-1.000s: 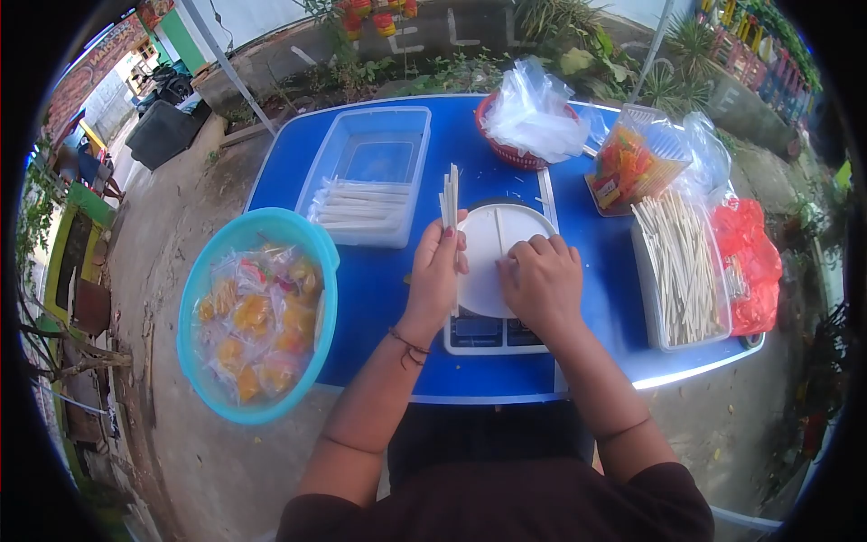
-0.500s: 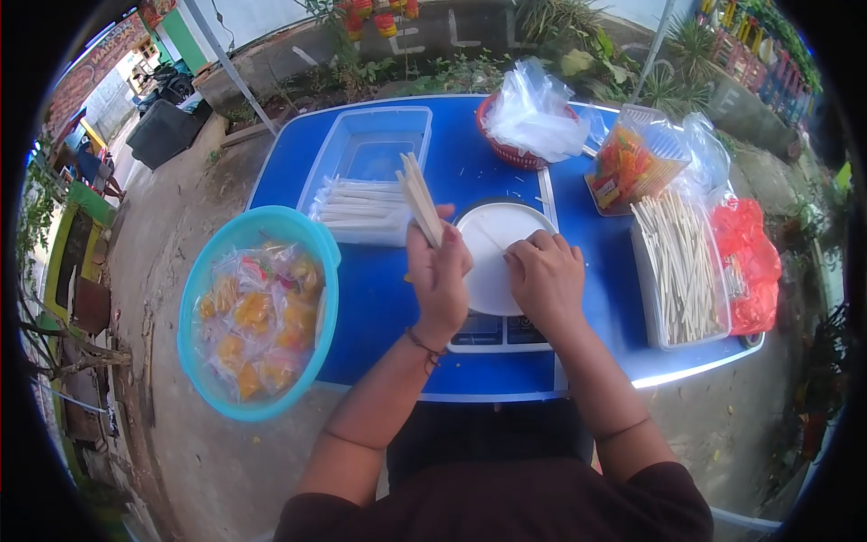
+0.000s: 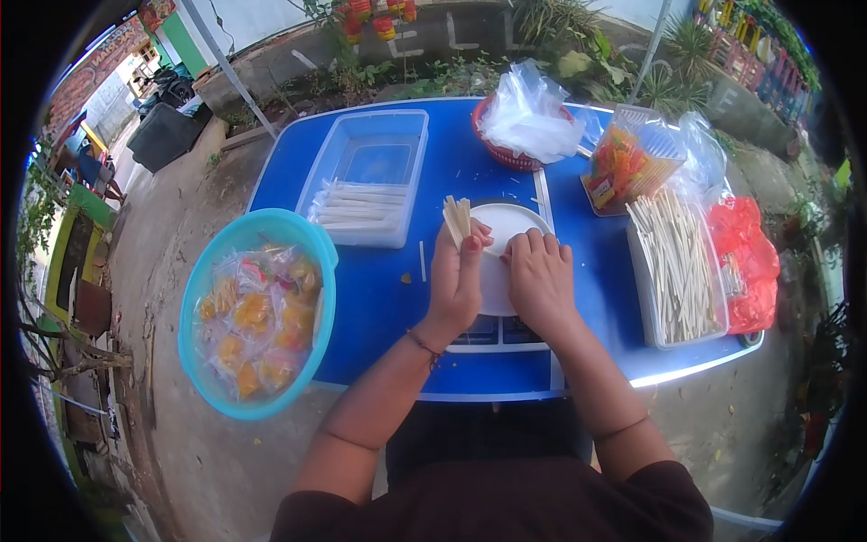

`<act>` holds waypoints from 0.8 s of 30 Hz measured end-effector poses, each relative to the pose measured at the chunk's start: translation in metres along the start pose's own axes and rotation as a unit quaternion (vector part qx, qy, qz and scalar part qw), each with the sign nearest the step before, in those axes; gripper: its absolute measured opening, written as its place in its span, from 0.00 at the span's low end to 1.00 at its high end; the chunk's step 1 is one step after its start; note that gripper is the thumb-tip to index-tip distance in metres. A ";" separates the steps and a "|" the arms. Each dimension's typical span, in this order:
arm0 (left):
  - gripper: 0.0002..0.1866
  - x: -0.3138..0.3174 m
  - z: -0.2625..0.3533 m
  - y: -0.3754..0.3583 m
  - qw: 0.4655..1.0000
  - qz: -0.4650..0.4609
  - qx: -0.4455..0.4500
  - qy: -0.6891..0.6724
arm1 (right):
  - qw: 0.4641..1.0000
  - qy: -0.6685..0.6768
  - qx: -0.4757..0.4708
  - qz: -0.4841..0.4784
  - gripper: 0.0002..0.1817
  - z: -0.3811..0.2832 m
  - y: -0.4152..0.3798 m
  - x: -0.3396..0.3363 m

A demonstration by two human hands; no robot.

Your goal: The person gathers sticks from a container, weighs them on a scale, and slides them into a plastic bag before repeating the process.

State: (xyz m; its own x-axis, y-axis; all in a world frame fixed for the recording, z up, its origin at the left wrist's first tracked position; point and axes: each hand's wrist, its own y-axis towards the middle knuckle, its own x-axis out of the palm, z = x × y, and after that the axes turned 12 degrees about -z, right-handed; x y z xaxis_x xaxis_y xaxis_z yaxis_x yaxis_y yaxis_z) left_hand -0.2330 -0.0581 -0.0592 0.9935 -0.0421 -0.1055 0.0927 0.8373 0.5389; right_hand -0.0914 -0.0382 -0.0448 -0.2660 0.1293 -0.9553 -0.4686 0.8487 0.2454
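My left hand [image 3: 457, 280] is wrapped round a small bundle of pale wooden sticks [image 3: 457, 219], which points up and away from me. Beside it, my right hand [image 3: 542, 278] has its fingers curled together over the white round plate [image 3: 511, 219] of a kitchen scale [image 3: 506, 332]. Whatever those fingers hold, if anything, is hidden. One loose stick [image 3: 422, 262] lies on the blue table left of my left hand.
A clear tub with wrapped sticks [image 3: 361, 210] stands back left, near a turquoise basin [image 3: 192, 361] of bagged food. To the right are a box of loose sticks [image 3: 675, 266], a red bag [image 3: 750, 262] and an orange-filled container [image 3: 623, 163]. A red basket [image 3: 510, 157] holds plastic bags.
My left hand has moved right, closer to my right hand, bringing the stick bundle over the plate's left side. The loose stick on the table now shows. My right hand has shifted slightly left.
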 end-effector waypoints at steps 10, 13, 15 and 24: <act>0.12 -0.001 0.003 -0.001 1.000 -0.014 -0.012 0.019 | 0.999 0.045 -0.011 -0.008 0.05 0.001 0.000 -0.011; 0.12 0.000 0.003 -0.002 1.000 -0.014 -0.018 0.009 | 1.000 0.018 -0.012 -0.012 0.06 0.001 0.001 -0.006; 0.12 0.000 0.003 -0.002 1.000 -0.012 -0.019 0.005 | 1.000 -0.017 -0.019 -0.011 0.06 0.000 0.001 -0.004; 0.11 0.001 0.007 -0.001 1.000 0.000 -0.011 0.014 | 0.999 -0.019 -0.033 0.003 0.05 0.000 0.000 -0.002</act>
State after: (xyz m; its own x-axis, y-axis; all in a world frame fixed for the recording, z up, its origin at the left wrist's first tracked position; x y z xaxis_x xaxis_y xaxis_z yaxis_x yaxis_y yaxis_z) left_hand -0.2314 -0.0630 -0.0537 0.9913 -0.0280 -0.1287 0.0915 0.8492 0.5201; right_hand -0.0914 -0.0384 -0.0426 -0.2368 0.1550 -0.9591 -0.5226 0.8119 0.2603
